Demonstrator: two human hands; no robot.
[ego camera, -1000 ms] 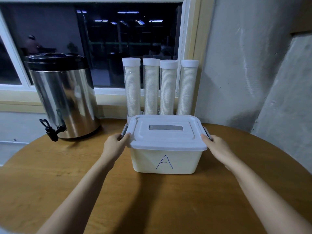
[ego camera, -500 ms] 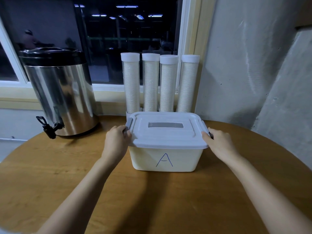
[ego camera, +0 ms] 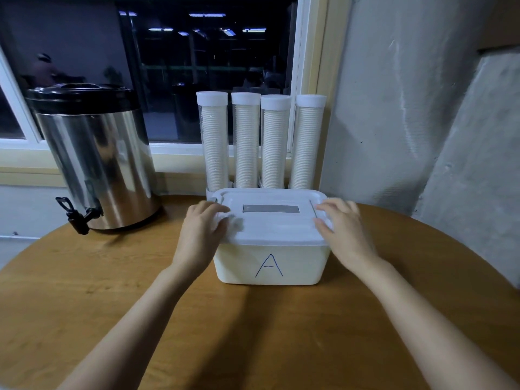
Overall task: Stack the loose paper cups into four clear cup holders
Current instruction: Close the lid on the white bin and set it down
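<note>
**Holders full, hands on the box lid**

Well to the left of the box, a steel urn [ego camera: 95, 164] with a black top stands on the round wooden table [ego camera: 112, 277], its tap [ego camera: 76, 218] turned toward the box.

At the box's left edge the left hand [ego camera: 201, 235] lies over the corner of the lid [ego camera: 271, 226]. Its fingers are smeared by blur, so I cannot tell whether they curl round the rim or only press on it.

The box [ego camera: 270, 266] itself is cream, marked with a blue letter A on its front, and the lid sits on it. Just behind it, in a row against the window, stand the four clear cup holders [ego camera: 245, 142]. Each wears a white cap, and each shows a column of nested paper cups [ego camera: 275, 147] reaching right up to that cap. No loose cup shows anywhere around the box; its walls are opaque, so what is inside cannot be told.

At the box's right edge the right hand [ego camera: 344, 232] rests on top of the lid, fingers spread apart and laid fairly flat, thumb near the front rim.

To the right of the box, a rough grey wall [ego camera: 394, 108] rises beyond the table's edge.

As I judge it, the stacking is done: all four holders look full and capped. What is left seems only to be dealing with the box, seating or clipping its lid.
</note>
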